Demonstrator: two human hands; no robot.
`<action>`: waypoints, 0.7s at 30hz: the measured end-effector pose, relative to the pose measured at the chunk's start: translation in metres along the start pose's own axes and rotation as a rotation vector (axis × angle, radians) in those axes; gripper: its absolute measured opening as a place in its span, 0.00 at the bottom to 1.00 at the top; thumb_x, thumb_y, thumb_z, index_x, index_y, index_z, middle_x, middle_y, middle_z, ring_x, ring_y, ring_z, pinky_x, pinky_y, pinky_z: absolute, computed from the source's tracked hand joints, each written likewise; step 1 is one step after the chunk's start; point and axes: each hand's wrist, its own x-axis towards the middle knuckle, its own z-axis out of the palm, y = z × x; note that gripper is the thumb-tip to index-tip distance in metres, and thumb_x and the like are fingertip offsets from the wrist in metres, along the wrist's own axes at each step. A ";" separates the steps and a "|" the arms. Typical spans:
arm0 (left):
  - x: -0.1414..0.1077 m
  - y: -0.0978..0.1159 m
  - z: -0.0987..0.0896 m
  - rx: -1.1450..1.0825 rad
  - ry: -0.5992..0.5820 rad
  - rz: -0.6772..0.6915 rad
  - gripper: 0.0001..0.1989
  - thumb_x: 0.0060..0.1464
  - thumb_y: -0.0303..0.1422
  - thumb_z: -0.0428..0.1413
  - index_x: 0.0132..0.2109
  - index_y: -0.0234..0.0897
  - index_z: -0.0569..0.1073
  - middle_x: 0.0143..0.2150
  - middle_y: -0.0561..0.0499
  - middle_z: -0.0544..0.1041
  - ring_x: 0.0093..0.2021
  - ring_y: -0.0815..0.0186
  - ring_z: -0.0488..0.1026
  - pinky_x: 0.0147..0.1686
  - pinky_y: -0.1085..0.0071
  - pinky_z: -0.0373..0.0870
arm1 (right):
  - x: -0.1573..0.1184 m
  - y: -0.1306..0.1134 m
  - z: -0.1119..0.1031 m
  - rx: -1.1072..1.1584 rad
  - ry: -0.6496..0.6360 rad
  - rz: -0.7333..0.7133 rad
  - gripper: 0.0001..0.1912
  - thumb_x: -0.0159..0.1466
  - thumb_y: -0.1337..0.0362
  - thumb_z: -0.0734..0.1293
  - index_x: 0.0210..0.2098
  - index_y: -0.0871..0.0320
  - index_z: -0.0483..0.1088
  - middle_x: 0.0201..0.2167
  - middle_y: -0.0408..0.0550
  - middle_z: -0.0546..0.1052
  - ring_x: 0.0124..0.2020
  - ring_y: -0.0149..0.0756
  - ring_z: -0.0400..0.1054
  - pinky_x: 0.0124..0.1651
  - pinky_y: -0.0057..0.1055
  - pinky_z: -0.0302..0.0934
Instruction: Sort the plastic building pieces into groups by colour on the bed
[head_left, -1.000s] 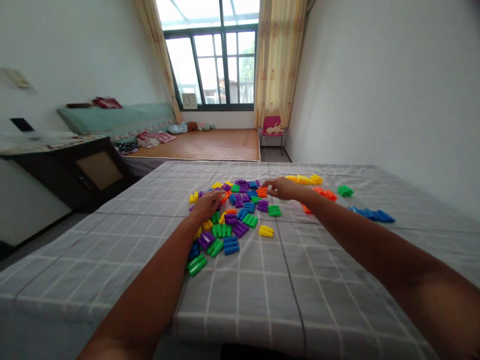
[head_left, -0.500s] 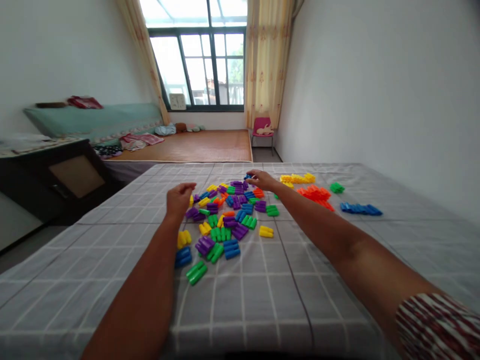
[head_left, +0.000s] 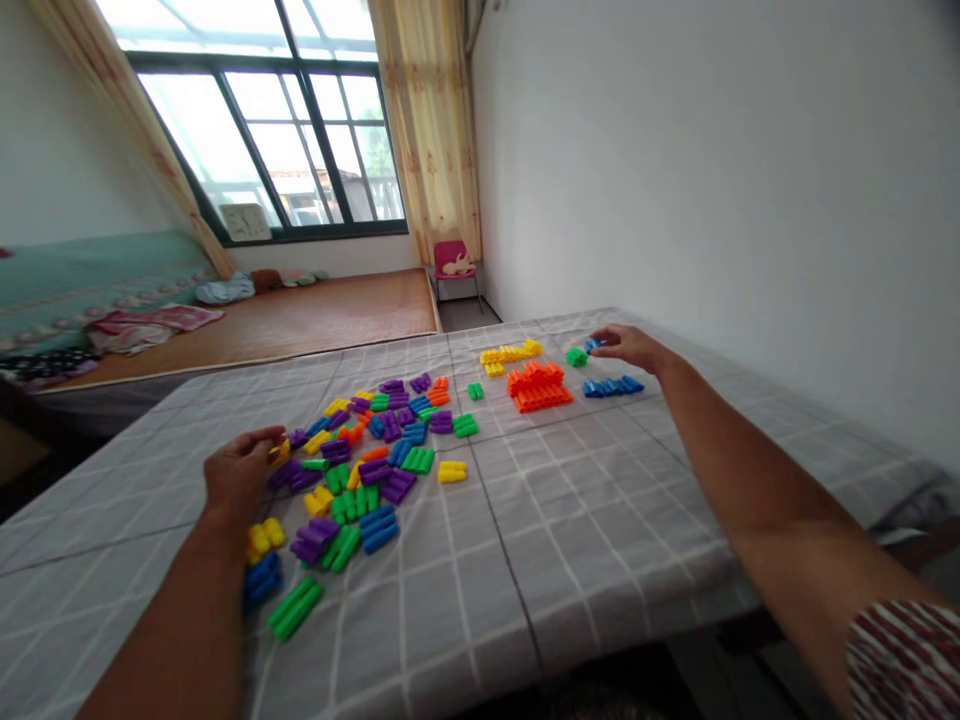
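Observation:
Over the right part of the cloth, my right hand [head_left: 630, 345] pinches a small blue plastic block [head_left: 592, 346] at its fingertips. Just left of that block lies a green block cluster [head_left: 576, 357], and nearer to me is a row of blue blocks [head_left: 613, 387]. My left hand [head_left: 238, 468] is at the left edge of a loose pile of coloured tube-shaped blocks [head_left: 390, 427]. Its fingers are closed around a yellow block [head_left: 280, 452], which they partly hide. Purple, green, blue, orange and yellow blocks lie mixed in the pile.
Orange blocks [head_left: 538, 388] are stacked mid-table, with a yellow block group [head_left: 511, 354] behind them. A grey checked cloth [head_left: 480, 590] covers the table. Beyond stand a bed [head_left: 337, 310] and a pink chair [head_left: 451, 255]; a white wall [head_left: 697, 180] runs along the right.
My right hand has carried the blue block from the back of the pile rightward, beside the green cluster. The view has turned right. My left hand stays by the pile's left edge.

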 end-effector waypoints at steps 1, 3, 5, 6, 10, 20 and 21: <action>0.000 0.000 -0.001 -0.007 -0.002 -0.006 0.12 0.40 0.28 0.58 0.36 0.37 0.79 0.27 0.56 0.78 0.31 0.69 0.75 0.33 0.74 0.74 | -0.004 0.013 -0.004 0.004 -0.037 0.021 0.28 0.48 0.56 0.75 0.46 0.61 0.73 0.46 0.57 0.77 0.47 0.45 0.71 0.52 0.43 0.65; 0.000 0.000 -0.003 -0.009 -0.001 0.000 0.11 0.40 0.28 0.59 0.35 0.37 0.79 0.27 0.57 0.78 0.32 0.69 0.76 0.35 0.74 0.74 | -0.011 0.031 -0.004 -0.020 -0.121 0.016 0.28 0.47 0.55 0.74 0.46 0.59 0.74 0.46 0.55 0.77 0.49 0.45 0.70 0.54 0.42 0.63; 0.002 -0.002 -0.005 -0.011 -0.001 0.013 0.11 0.40 0.28 0.58 0.35 0.37 0.79 0.27 0.57 0.78 0.33 0.69 0.76 0.36 0.74 0.74 | -0.014 0.040 0.002 -0.082 -0.189 -0.020 0.27 0.47 0.54 0.75 0.45 0.58 0.75 0.45 0.53 0.77 0.49 0.45 0.70 0.55 0.42 0.62; 0.003 -0.003 -0.006 -0.012 -0.001 0.022 0.10 0.41 0.28 0.58 0.35 0.37 0.79 0.27 0.57 0.78 0.33 0.69 0.76 0.37 0.73 0.74 | -0.014 0.043 0.004 -0.115 -0.213 -0.038 0.27 0.46 0.53 0.75 0.44 0.57 0.75 0.45 0.53 0.77 0.50 0.46 0.70 0.55 0.41 0.62; 0.009 -0.010 -0.006 0.010 -0.028 0.016 0.11 0.40 0.28 0.59 0.36 0.37 0.79 0.28 0.57 0.78 0.34 0.68 0.77 0.36 0.74 0.74 | -0.011 0.052 0.009 -0.218 -0.281 -0.070 0.28 0.45 0.50 0.74 0.43 0.56 0.76 0.43 0.51 0.77 0.48 0.46 0.70 0.53 0.40 0.63; 0.004 -0.003 -0.004 0.092 -0.088 0.027 0.12 0.44 0.30 0.57 0.38 0.36 0.79 0.30 0.54 0.79 0.34 0.66 0.77 0.35 0.74 0.74 | -0.014 0.054 0.015 -0.376 -0.308 -0.162 0.37 0.46 0.52 0.73 0.54 0.56 0.70 0.49 0.54 0.76 0.51 0.47 0.69 0.55 0.41 0.60; 0.003 -0.001 -0.005 0.087 -0.077 0.032 0.12 0.43 0.30 0.57 0.38 0.36 0.78 0.29 0.54 0.79 0.34 0.67 0.77 0.36 0.73 0.75 | -0.014 0.053 0.017 -0.399 -0.305 -0.155 0.36 0.46 0.52 0.73 0.53 0.56 0.71 0.49 0.54 0.76 0.50 0.48 0.69 0.55 0.41 0.60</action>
